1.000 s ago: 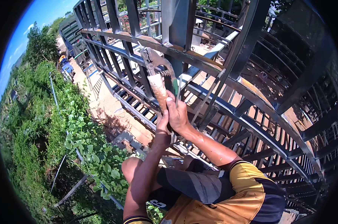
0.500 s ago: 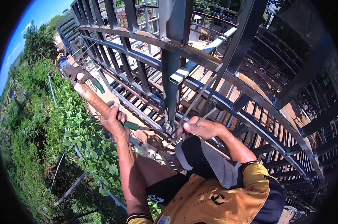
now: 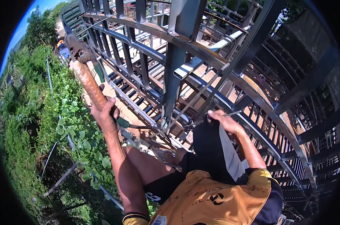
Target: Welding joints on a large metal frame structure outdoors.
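The hands, together one second earlier, had separated: the left hand [image 3: 105,115] was wrapped around a dark metal clamp with a tan tubular handle [image 3: 86,80], out to the left; the right hand [image 3: 229,122], fingers curled, pinched a thin grey metal rod [image 3: 235,113], well apart.

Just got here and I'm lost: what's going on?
A person's left hand grips a brown-handled tool, its head pointing away from the body. The right hand holds a thin rod. A dark metal frame stands ahead and to the right, with leafy plants on the left.
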Demonstrator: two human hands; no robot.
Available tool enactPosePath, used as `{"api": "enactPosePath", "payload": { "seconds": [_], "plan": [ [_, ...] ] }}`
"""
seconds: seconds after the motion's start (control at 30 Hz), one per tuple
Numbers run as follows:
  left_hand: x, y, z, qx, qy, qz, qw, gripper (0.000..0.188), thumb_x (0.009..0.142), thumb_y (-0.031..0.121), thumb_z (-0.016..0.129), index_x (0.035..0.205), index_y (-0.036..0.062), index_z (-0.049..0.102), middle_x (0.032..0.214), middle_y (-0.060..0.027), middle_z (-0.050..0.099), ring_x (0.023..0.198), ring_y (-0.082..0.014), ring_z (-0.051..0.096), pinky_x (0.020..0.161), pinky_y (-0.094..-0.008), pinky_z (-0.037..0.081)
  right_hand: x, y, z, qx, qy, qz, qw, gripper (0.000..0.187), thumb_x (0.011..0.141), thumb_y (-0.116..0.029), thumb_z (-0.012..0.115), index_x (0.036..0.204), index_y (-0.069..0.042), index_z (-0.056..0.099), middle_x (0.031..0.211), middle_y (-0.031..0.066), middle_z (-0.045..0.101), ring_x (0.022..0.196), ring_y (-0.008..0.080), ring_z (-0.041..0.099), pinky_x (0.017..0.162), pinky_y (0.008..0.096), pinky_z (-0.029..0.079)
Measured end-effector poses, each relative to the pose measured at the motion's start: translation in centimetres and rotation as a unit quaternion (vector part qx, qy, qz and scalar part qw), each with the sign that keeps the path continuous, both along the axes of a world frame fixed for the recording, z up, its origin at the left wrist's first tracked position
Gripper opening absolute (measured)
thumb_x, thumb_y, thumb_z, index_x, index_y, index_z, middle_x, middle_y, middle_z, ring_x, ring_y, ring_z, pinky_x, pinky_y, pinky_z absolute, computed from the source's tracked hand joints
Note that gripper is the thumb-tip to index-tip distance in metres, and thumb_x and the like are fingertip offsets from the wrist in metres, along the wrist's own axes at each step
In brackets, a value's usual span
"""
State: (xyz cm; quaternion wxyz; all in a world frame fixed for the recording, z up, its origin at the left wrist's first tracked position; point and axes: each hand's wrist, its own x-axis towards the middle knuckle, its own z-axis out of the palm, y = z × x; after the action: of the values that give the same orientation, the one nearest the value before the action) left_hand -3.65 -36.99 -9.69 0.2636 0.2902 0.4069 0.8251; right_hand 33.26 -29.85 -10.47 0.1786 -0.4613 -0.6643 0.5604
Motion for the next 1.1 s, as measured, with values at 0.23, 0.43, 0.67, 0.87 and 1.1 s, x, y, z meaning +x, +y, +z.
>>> {"api": "enactPosePath", "payload": {
  "seconds": [0.23,0.43,0.67,0.87,1.1],
  "plan": [
    [0.4,0.3,-0.7,-0.061,0.218,0.074,0.971,0.056,0.070,0.002,0.068,0.120,-0.0046,0.044,0.089,-0.0076,0.055,0.074,-0.0133,0.057,0.063,-0.0245,0.049,5.1,1.6,0.6,0.040,-0.118,-0.066,0.990,0.032,0.090,-0.030,0.050,0.085,-0.002,0.063,0.088,0.0019,0.058,0.082,0.0130,0.051,0.078,0.0258,0.040],
    [2.0,1.4,-0.5,-0.078,0.276,0.107,0.952,0.059,0.069,0.005,0.072,0.120,-0.0034,0.043,0.107,-0.0127,0.055,0.093,-0.0174,0.056,0.079,-0.0290,0.048,15.8,4.2,-3.2,-0.099,0.008,-0.115,0.988,0.028,0.083,-0.025,0.057,0.094,0.000,0.061,0.089,0.0024,0.058,0.081,0.0132,0.053,0.079,0.0268,0.042],
    [3.0,2.0,-0.8,-0.073,0.276,0.072,0.956,0.058,0.069,0.006,0.073,0.119,-0.0009,0.045,0.105,-0.0116,0.056,0.089,-0.0172,0.057,0.077,-0.0295,0.048,18.4,0.9,2.2,0.008,-0.174,-0.065,0.983,0.035,0.076,-0.018,0.060,0.105,0.002,0.059,0.098,0.0077,0.062,0.086,0.0153,0.056,0.080,0.0261,0.044],
    [3.6,2.8,-1.0,-0.072,0.294,0.059,0.951,0.055,0.069,0.009,0.073,0.116,-0.0014,0.047,0.099,-0.0099,0.057,0.084,-0.0157,0.057,0.075,-0.0282,0.048,24.1,0.6,3.8,-0.180,-0.158,-0.130,0.962,0.046,0.070,-0.016,0.066,0.112,0.003,0.057,0.102,0.0108,0.062,0.088,0.0185,0.059,0.078,0.0285,0.046],
    [4.0,3.2,-1.1,-0.049,0.259,0.053,0.963,0.052,0.069,0.008,0.073,0.114,-0.0015,0.048,0.098,-0.0093,0.057,0.082,-0.0143,0.057,0.073,-0.0277,0.048,20.7,1.5,9.0,-0.282,-0.381,-0.053,0.879,0.052,0.065,-0.018,0.077,0.109,0.004,0.058,0.094,0.0100,0.064,0.083,0.0187,0.061,0.072,0.0291,0.048]
  ]
}}
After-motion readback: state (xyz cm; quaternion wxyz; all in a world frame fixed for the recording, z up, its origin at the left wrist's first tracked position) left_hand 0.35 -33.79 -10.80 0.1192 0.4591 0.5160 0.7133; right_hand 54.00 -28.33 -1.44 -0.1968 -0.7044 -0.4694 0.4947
